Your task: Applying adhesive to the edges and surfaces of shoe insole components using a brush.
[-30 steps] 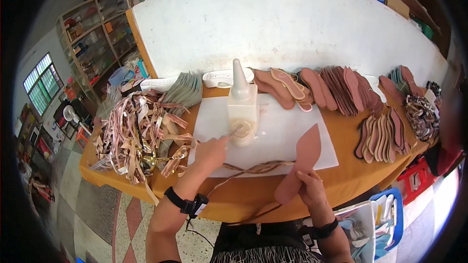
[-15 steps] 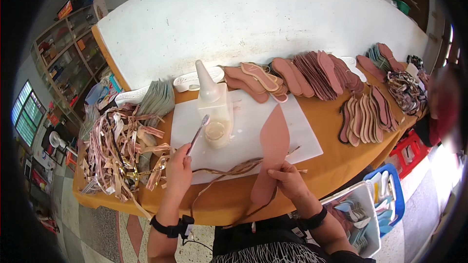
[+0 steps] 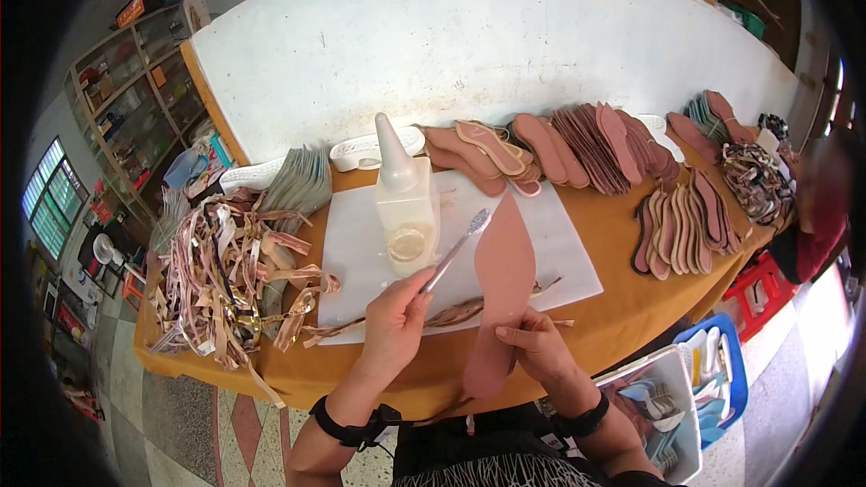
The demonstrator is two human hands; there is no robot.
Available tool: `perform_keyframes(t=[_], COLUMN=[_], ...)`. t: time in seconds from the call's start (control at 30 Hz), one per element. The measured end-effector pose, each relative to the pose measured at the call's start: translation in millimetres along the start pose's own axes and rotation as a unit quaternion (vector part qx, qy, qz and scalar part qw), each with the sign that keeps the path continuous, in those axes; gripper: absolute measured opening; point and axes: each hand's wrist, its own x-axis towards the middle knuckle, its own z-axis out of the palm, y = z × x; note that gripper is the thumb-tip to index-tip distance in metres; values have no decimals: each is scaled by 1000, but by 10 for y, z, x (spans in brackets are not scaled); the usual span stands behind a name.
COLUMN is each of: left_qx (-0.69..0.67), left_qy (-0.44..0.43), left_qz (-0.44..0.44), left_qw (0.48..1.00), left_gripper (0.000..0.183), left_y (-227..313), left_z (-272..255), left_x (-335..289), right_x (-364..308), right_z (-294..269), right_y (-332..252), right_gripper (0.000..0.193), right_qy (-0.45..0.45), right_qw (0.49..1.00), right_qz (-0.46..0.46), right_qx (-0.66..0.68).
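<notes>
My left hand is closed round the handle of a toothbrush, its bristle end up beside the edge of a pink insole. My right hand pinches that insole near its narrow lower end, thumb on the front face. Behind the brush stands a whitish plastic bottle with a tall cone spout and a round opening low on its front. It rests on a white sheet. Brown and tan strips lie across the sheet's near edge, partly hidden behind my left hand and the insole.
A tangled heap of straps covers the table's left end. Stacked insoles line the back, with more insoles at right. White soles lie by the white panel. Bins stand at lower right; another person is beyond.
My left hand has moved right with the toothbrush, from left of the bottle to close beside the insole. The insole stays in my right hand, nearly in place.
</notes>
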Motion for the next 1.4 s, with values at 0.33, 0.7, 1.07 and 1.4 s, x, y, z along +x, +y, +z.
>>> perform_keyframes(t=[0.33, 0.7, 1.07, 1.4], left_qx=[56, 50, 69, 63], left_qy=[-21, -20, -48, -41], left_qz=[13, -8, 3, 22], left_qw=[998, 998, 996, 997], left_gripper=[27, 29, 28, 26], left_y=[20, -66, -41, 33], left_z=[93, 184, 185, 165], left_x=[-42, -269, -419, -542], right_x=[-48, -25, 85, 172], right_z=[-14, 24, 4, -87], right_y=[-10, -22, -33, -106], right_gripper=[20, 23, 19, 14], right_qy=[1, 24, 52, 49], right_qw=[999, 997, 993, 989], right_qz=[-7, -23, -33, -48], right_qx=[35, 76, 103, 132])
